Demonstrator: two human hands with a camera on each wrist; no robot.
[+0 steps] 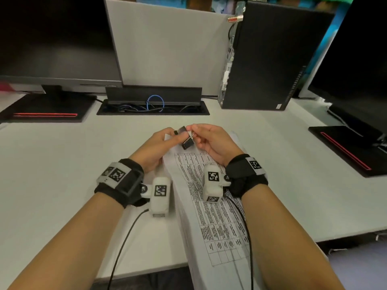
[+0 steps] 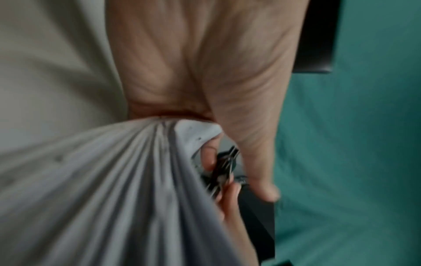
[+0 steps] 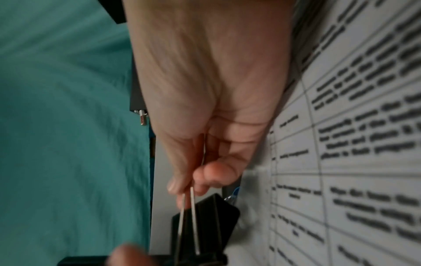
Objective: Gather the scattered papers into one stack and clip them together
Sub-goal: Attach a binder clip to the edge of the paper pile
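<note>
Left hand (image 1: pixel 156 146) grips the paper stack (image 1: pixel 211 210); right hand (image 1: pixel 211 141) pinches the binder clip (image 1: pixel 185 139) handle.

Printed table on the top sheet of the paper stack (image 1: pixel 217 227), its text too blurred to read, black-and-white square code markers on the wrist bands (image 1: pixel 117 174), no brand or number legible elsewhere
</note>
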